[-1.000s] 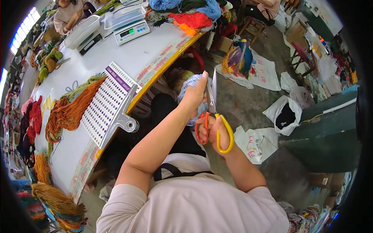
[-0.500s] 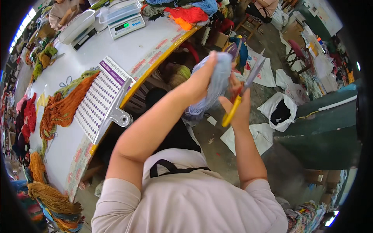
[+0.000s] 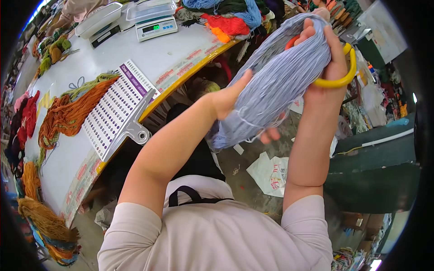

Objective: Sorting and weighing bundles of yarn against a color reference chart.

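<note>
A pale blue-grey skein of yarn (image 3: 282,74) stretches between my hands, slanting up to the right, with a thin white tie round its lower part. My left hand (image 3: 228,97) grips the lower end, thumb on top and fingertips showing beneath. My right hand (image 3: 334,56) is hooked through the loop at the upper end, its fingers curled inside. That same hand also carries scissors (image 3: 350,67): one yellow handle loop rings its outer side, and a bit of red handle shows by the fingers. The skein and hand hide most of the scissors.
On the curved white table (image 3: 122,47) at left are a clipboard (image 3: 140,119) with a printed chart, orange-brown yarn (image 3: 74,110), and a digital scale (image 3: 156,29). Red yarn (image 3: 226,23) is heaped at the far edge. A dark green cabinet (image 3: 375,176) stands right; white sacking (image 3: 266,174) lies on the floor.
The skein has come up closer and spread out lengthwise. My right hand has moved up and right into its upper loop, and the scissor blades no longer show.
</note>
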Demonstrator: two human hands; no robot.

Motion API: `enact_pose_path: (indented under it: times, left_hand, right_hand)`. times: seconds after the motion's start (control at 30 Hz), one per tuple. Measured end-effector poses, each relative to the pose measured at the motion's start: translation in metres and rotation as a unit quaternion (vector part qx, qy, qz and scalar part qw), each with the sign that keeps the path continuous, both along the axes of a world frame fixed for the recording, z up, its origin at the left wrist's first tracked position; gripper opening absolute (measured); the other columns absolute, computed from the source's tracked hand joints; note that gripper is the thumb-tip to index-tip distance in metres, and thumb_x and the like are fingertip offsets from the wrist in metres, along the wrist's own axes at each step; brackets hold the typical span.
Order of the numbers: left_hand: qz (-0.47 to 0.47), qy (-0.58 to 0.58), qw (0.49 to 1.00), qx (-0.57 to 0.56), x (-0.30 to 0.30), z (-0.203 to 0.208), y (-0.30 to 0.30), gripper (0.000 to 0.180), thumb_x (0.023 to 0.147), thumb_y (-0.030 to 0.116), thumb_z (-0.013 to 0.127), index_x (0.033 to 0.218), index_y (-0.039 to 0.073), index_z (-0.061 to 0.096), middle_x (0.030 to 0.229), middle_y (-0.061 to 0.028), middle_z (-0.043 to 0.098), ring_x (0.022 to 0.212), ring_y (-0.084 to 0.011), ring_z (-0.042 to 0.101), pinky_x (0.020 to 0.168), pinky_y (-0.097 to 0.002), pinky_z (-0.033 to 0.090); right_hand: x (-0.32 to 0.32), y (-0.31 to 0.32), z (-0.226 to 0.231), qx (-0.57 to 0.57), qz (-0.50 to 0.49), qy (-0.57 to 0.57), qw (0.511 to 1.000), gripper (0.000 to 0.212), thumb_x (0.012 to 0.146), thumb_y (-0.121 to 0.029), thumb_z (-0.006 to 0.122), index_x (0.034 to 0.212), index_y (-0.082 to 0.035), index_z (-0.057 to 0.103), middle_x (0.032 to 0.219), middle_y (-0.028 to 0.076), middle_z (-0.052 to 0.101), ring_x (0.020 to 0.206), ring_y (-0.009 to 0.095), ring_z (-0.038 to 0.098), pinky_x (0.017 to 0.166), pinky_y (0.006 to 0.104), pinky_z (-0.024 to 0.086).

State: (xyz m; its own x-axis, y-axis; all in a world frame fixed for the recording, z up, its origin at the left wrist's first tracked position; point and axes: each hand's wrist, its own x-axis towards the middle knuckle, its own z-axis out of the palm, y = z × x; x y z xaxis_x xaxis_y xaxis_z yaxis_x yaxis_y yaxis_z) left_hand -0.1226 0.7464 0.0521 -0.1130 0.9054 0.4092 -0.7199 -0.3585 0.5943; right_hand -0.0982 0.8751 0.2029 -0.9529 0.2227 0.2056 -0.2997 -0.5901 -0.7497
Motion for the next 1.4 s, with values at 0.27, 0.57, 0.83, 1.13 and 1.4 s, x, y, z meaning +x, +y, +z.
enact_pose_path:
  times: [0.27,0.57,0.83,1.13,1.4]
  left_hand:
    - [0.083,0.045,0.985,-0.143,0.029,-0.011,-0.043,0.050,0.082,0.036,0.059,0.110,-0.006,0.053,0.068,-0.0084,0.054,0.049,-0.0125,0.045,0.054,-0.0261,0.041]
    - [0.386,0.032,0.843,-0.374,0.031,-0.020,-0.030,0.045,0.093,0.045,0.046,0.083,0.002,0.055,0.058,-0.0024,0.048,0.046,-0.0123,0.038,0.046,-0.0271,0.032]
    - [0.389,-0.050,0.834,-0.389,0.016,-0.059,-0.001,0.073,0.088,0.072,0.027,0.099,0.006,0.057,0.063,0.0000,0.046,0.058,-0.0136,0.041,0.058,-0.0273,0.038]
    - [0.448,-0.017,0.807,-0.383,0.028,-0.086,0.011,0.052,0.091,0.055,0.046,0.090,0.005,0.058,0.063,-0.0003,0.047,0.055,-0.0108,0.042,0.053,-0.0258,0.035]
    - [0.310,-0.136,0.852,-0.399,0.030,-0.079,0.016,0.075,0.087,0.071,0.034,0.089,0.001,0.059,0.051,0.0043,0.030,0.047,-0.0097,0.026,0.047,-0.0245,0.023]
  right_hand:
    - [-0.054,0.097,-0.087,0.021,-0.061,-0.051,0.997,0.021,0.082,-0.008,0.064,0.099,0.002,0.056,0.089,0.012,0.063,0.086,0.022,0.065,0.075,0.0338,0.054]
    - [0.035,0.112,-0.229,0.347,-0.069,-0.199,0.914,0.040,0.094,-0.046,0.048,0.097,-0.007,0.051,0.064,-0.001,0.047,0.051,0.009,0.044,0.047,0.0227,0.036]
    - [0.156,0.027,-0.219,0.219,0.352,-0.103,0.904,0.078,0.085,-0.071,0.035,0.125,-0.005,0.045,0.085,0.002,0.045,0.078,0.013,0.043,0.071,0.0277,0.039]
    - [0.125,0.002,-0.226,0.172,0.264,-0.177,0.932,0.079,0.088,-0.072,0.023,0.109,-0.002,0.054,0.070,0.001,0.045,0.064,0.012,0.046,0.064,0.0257,0.040]
    - [0.114,-0.005,-0.220,0.110,0.108,-0.173,0.973,0.070,0.091,-0.065,0.029,0.091,-0.001,0.056,0.056,-0.002,0.037,0.046,0.008,0.033,0.045,0.0200,0.029]
